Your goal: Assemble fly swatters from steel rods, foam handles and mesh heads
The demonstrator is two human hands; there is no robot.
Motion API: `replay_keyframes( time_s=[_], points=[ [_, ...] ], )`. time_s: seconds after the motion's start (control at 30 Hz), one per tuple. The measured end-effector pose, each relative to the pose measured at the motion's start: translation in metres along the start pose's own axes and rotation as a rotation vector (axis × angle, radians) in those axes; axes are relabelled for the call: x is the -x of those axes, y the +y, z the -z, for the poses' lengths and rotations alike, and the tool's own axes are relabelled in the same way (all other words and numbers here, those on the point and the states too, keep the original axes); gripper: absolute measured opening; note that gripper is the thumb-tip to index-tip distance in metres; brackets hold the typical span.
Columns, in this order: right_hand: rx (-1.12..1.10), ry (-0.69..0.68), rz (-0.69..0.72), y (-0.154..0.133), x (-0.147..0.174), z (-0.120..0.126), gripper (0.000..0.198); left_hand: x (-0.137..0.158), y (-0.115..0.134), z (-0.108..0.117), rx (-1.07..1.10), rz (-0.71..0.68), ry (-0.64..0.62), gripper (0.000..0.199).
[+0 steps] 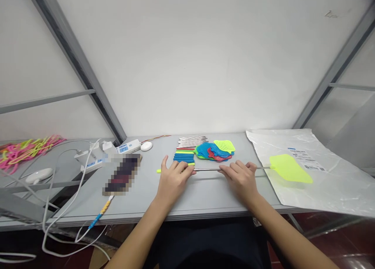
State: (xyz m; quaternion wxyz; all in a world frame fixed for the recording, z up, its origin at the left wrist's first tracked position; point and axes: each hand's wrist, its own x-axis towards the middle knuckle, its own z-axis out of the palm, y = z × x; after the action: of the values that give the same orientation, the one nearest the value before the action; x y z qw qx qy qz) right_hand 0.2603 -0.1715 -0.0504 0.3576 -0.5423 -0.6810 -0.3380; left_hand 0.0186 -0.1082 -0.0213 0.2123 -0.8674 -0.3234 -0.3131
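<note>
The yellow-green fly swatter [206, 169] spans the desk [211, 200], its head [290, 169] over a white plastic mailer [263, 144]. The left hand's [172, 179] fingers grasp its handle [159, 170], the right hand's [241, 180] its metal rod, apparently spaced to keep it level. Just beyond, loose rods [191, 141], handles [184, 158] and mesh heads [213, 150] lie grouped, presumably to stay sorted by kind.

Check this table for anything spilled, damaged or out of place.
Nothing looks spilled or damaged. The white cables, though, look untidy, looping below the front edge of the table at the left. The fly swatter held in the left hand and right hand looks straight.
</note>
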Motion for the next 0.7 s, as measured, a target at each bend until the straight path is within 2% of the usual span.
replay_keyframes(
  time_s=[0.27,0.4,0.7],
  points=[
    [0.041,0.014,-0.044,0.004,0.005,-0.005,0.018,0.008,0.009,-0.017,0.134,0.077,-0.001,0.012],
    [0.019,-0.008,-0.013,-0.006,0.002,-0.003,0.011,0.009,0.011,-0.017,0.152,0.071,0.024,0.013],
    [0.006,-0.039,0.042,-0.012,0.003,-0.003,0.014,0.005,0.008,-0.014,0.134,-0.001,0.031,0.012]
  ],
)
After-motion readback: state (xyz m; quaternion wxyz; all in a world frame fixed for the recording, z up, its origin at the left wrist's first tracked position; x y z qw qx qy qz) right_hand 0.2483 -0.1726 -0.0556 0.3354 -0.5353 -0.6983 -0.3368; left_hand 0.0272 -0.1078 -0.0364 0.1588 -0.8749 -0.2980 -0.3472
